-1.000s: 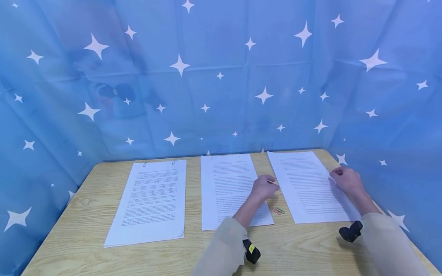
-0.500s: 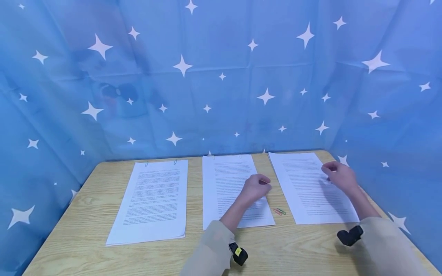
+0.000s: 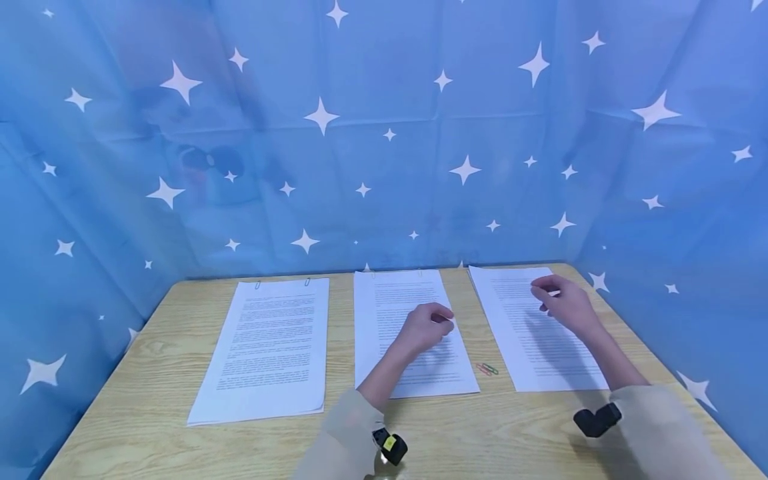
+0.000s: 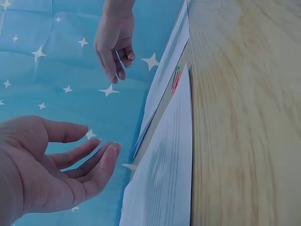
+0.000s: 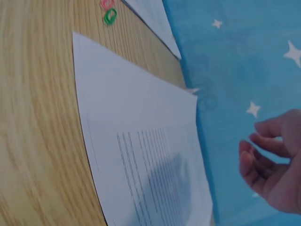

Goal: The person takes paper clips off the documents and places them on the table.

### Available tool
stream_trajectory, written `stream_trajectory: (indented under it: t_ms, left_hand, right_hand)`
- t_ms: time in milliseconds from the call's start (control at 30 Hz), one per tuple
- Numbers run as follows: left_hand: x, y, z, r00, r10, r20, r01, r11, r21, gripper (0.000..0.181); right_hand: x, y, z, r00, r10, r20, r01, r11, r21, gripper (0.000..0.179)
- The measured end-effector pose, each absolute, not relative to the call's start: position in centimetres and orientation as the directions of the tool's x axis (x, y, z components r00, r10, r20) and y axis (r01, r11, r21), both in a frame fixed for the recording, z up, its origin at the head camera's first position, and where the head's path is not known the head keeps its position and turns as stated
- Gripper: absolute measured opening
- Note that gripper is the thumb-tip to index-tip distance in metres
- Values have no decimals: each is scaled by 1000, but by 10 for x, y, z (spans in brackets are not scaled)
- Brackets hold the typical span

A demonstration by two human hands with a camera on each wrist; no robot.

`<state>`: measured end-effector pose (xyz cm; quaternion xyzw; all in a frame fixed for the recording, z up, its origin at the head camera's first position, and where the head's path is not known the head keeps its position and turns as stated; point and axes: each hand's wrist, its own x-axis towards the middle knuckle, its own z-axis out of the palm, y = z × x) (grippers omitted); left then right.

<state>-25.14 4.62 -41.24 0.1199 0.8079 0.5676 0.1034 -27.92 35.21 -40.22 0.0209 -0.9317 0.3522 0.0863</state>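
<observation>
My left hand (image 3: 423, 328) hovers over the middle stack of printed paper (image 3: 393, 293), fingers loosely bent with nothing between them. Above the right stack of printed paper (image 3: 558, 360) is my right hand (image 3: 567, 305), its fingers relaxed and holding nothing; its shadow falls on the sheet. The left wrist view shows a gap between the thumb and fingers of the left hand (image 4: 61, 165). Between the middle and right stacks lie a red paper clip (image 3: 483, 370) and a green paper clip (image 3: 491, 369). Two clips sit on the middle stack's top edge.
At the left lies another stack of printed paper (image 3: 264, 353), with a paper clip (image 3: 257, 285) and a second paper clip (image 3: 307, 282) on its top edge. The wooden table (image 3: 480, 440) backs onto a blue curtain (image 3: 384, 200) with white stars.
Both hands have moved left: the left hand farther over the middle stack, the right hand from the right stack's outer edge to above its upper part. The paper stacks stay in place.
</observation>
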Motion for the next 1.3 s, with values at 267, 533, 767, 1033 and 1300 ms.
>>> stream_trajectory:
  t_ms: [267, 533, 767, 1033, 1300]
  left_hand:
    - [-248, 19, -410, -957, 291, -13, 97, 362, 927, 23]
    - [-247, -8, -409, -970, 242, 2, 101, 398, 912, 24]
    - [-251, -32, -413, -980, 197, -7, 79, 425, 902, 28]
    - [-255, -61, -418, -992, 123, -38, 18, 427, 904, 36]
    - [-257, -87, -425, -994, 61, -92, -57, 431, 901, 41]
  right_hand:
    - [-276, 320, -398, -979, -62, 192, -176, 725, -665, 33]
    - [-274, 294, -400, -980, -115, 164, -197, 706, -680, 32]
    - [-275, 277, -405, -980, -159, 119, -196, 676, -710, 32]
    - [-281, 266, -420, -966, -256, 26, -180, 603, -777, 38]
    - [-285, 250, -423, -952, -305, -42, -148, 574, -805, 44]
